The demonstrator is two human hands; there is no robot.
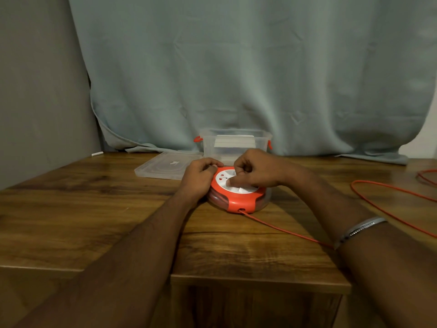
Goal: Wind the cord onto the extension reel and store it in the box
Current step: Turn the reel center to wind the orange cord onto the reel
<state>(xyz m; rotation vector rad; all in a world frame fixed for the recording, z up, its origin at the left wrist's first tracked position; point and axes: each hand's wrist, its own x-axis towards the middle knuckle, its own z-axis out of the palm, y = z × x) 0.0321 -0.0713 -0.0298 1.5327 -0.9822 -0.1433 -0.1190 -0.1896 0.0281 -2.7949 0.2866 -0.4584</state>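
A small white stick-like object [97,153] lay at the table's far left edge, about 10 o'clock from the reel, well apart from everything else. What it was could not be told.

The wooden table [94,209] carried all items. A clear plastic lid [165,165] lay flat at 11 o'clock of the reel, just beside the box and partly hidden by the left hand.

Left hand [201,176] sat at the reel's 9 o'clock side, fingers curled and clasping the orange rim, thumb over the top edge.

The extension reel [238,197] lay flat on the table near its middle, orange housing with a white face upward, turns of cord visible through the clear side wall. Directly behind it at 12 o'clock stood the clear box [234,144], open-topped, with orange latches at both ends; reel outside the box.

Right hand [255,171] rested on the white face, fingers bent and pinching something at the centre; what exactly it gripped could not be made out. Thumb pressed the white face. A silver bracelet [359,229] circled the right forearm.

The orange cord [283,229] left the reel's near-side opening at 6 o'clock, ran toward 4 o'clock under the right forearm, then looped loose across the table's right side and out of view at 3 o'clock.

A pale green curtain [236,67] hung behind.
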